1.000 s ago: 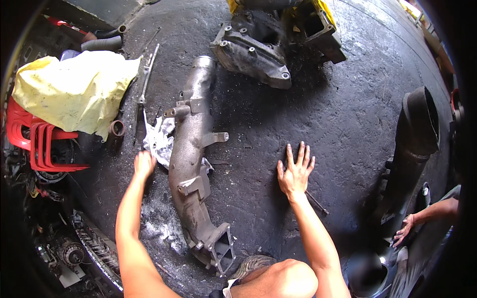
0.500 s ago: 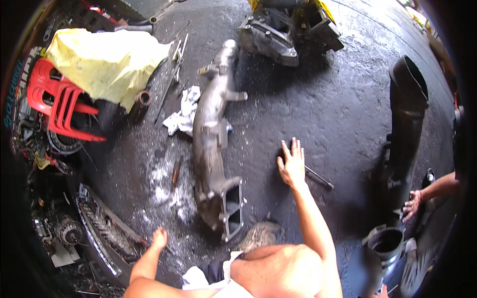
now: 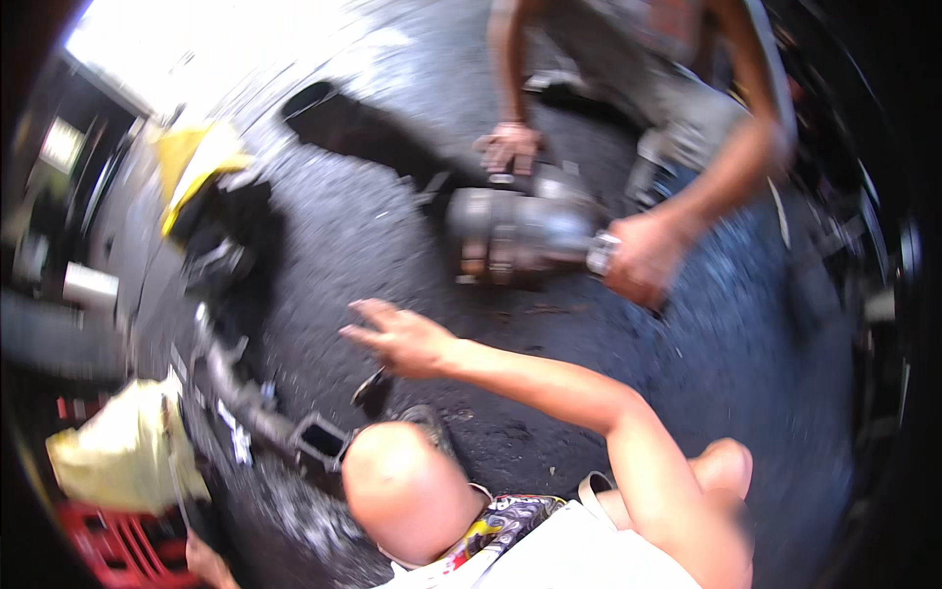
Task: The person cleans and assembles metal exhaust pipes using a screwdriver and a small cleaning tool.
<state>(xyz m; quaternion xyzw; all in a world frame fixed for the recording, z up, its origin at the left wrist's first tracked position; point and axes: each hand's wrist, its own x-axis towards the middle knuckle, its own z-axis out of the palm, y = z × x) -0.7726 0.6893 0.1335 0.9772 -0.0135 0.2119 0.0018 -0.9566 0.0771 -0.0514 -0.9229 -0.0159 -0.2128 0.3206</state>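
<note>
The person wears a white top (image 3: 579,555), bright and loose-looking from where I stand; below it come printed shorts (image 3: 515,515), grey and black swirls broken up with yellow and red; a pale, curved edging (image 3: 592,491) shows by the leg; the knee (image 3: 402,486) is bare and rounded; the right arm (image 3: 549,383) is bare, as is the right hand (image 3: 402,342), its fingertips blurred.

Matt grey metal is observed on the curved pipe (image 3: 263,417). To its left, creased yellow sheeting (image 3: 113,447) and a smooth red plastic chair (image 3: 88,535) are noted; around it, rough dark flooring (image 3: 324,236) is seen.
</note>
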